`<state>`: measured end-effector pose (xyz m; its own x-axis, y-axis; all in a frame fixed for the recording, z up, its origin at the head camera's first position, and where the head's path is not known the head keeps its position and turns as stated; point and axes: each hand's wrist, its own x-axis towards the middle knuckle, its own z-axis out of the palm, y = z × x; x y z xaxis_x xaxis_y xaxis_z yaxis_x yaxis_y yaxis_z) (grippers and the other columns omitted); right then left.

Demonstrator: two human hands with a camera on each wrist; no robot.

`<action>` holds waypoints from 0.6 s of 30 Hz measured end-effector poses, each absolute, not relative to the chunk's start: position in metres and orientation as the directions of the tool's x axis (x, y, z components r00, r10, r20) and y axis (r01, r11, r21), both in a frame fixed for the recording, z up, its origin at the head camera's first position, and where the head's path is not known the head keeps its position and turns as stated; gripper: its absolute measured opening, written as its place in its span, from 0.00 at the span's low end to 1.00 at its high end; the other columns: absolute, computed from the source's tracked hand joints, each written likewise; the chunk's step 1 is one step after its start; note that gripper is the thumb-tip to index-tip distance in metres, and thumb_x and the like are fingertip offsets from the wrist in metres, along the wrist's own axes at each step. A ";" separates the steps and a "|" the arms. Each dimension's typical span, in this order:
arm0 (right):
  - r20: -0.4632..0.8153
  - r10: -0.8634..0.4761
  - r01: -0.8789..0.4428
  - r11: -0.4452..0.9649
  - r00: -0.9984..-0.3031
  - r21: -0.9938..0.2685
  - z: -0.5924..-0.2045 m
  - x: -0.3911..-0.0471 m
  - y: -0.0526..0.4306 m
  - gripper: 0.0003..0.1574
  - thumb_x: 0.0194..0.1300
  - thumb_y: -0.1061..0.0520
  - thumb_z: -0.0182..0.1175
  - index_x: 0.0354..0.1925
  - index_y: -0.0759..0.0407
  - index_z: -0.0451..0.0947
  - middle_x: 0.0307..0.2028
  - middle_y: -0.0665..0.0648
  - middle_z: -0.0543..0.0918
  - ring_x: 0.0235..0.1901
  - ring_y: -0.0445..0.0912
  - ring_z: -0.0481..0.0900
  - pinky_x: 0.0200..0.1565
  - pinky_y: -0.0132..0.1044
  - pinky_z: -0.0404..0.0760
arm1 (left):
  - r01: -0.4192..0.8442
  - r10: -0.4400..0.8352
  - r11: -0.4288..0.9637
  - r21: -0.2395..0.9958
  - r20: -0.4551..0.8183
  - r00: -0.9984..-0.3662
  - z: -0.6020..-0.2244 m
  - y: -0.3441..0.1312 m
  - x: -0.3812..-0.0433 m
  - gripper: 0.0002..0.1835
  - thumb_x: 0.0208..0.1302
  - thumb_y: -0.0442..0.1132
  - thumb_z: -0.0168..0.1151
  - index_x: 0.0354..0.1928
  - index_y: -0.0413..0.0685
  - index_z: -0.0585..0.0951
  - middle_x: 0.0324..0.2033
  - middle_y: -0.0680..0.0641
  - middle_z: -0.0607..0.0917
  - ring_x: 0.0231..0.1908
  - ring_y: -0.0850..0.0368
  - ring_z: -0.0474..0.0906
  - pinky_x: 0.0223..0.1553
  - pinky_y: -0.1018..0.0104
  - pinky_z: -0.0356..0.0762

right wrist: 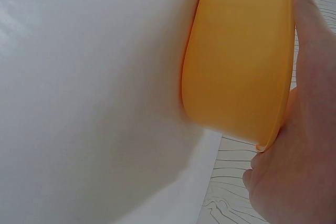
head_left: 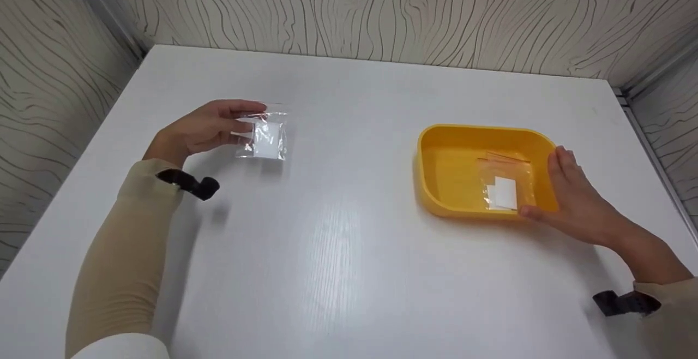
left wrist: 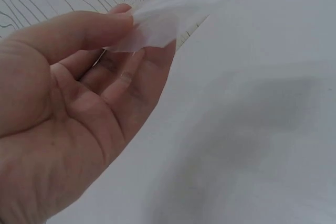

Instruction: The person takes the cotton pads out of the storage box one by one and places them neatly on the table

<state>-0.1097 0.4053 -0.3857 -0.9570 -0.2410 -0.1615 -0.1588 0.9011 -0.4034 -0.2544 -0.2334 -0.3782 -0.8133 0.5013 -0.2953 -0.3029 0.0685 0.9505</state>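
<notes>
Working over a white surface point(head_left: 338, 271), catching glossy light near the middle, backed and flanked by pale walls point(head_left: 338, 10) streaked with dark wood-grain lines, with metal strips point(head_left: 110, 15) at the corners. On the left, pinching a clear bag point(head_left: 262, 132) in the left grip point(head_left: 204, 127), just above the surface, showing a white slip point(head_left: 267, 145) inside, too small to read. On the right, resting the right grip point(head_left: 578, 206), spread and unclenched, against the rim of a yellow bin point(head_left: 447, 165) holding overlapping clear bags point(head_left: 505, 192) with white slips.
</notes>
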 end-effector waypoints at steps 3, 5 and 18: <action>-0.162 -0.242 -0.160 0.902 -0.957 -0.401 -0.386 -0.110 0.405 0.76 0.66 0.37 0.65 0.76 0.71 0.21 0.77 0.71 0.21 0.76 0.66 0.21 0.70 0.73 0.40 | -0.312 0.507 0.056 0.948 -0.297 -0.809 -0.380 -0.239 -0.255 0.26 0.69 0.24 0.60 0.68 0.44 0.75 0.66 0.44 0.74 0.52 0.54 0.77 0.49 0.63 0.83; -0.162 -0.246 -0.163 0.901 -0.956 -0.403 -0.386 -0.110 0.406 0.76 0.67 0.37 0.65 0.76 0.72 0.21 0.77 0.71 0.21 0.76 0.66 0.20 0.71 0.72 0.39 | -0.321 0.516 0.034 0.947 -0.292 -0.806 -0.380 -0.243 -0.256 0.26 0.69 0.24 0.59 0.68 0.43 0.75 0.65 0.45 0.75 0.51 0.54 0.78 0.49 0.63 0.83; -0.171 -0.242 -0.159 0.907 -0.955 -0.390 -0.387 -0.110 0.406 0.75 0.67 0.36 0.64 0.76 0.73 0.21 0.77 0.71 0.22 0.76 0.66 0.20 0.71 0.70 0.36 | -0.327 0.468 0.089 0.941 -0.329 -0.820 -0.383 -0.261 -0.254 0.26 0.69 0.25 0.61 0.67 0.46 0.77 0.67 0.43 0.73 0.54 0.53 0.77 0.51 0.62 0.83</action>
<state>-0.1098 0.4055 -0.3869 -0.9552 -0.2416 -0.1710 -0.1595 0.9068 -0.3902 -0.2536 -0.2606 -0.3834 -0.8203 0.4678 -0.3289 -0.3268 0.0885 0.9409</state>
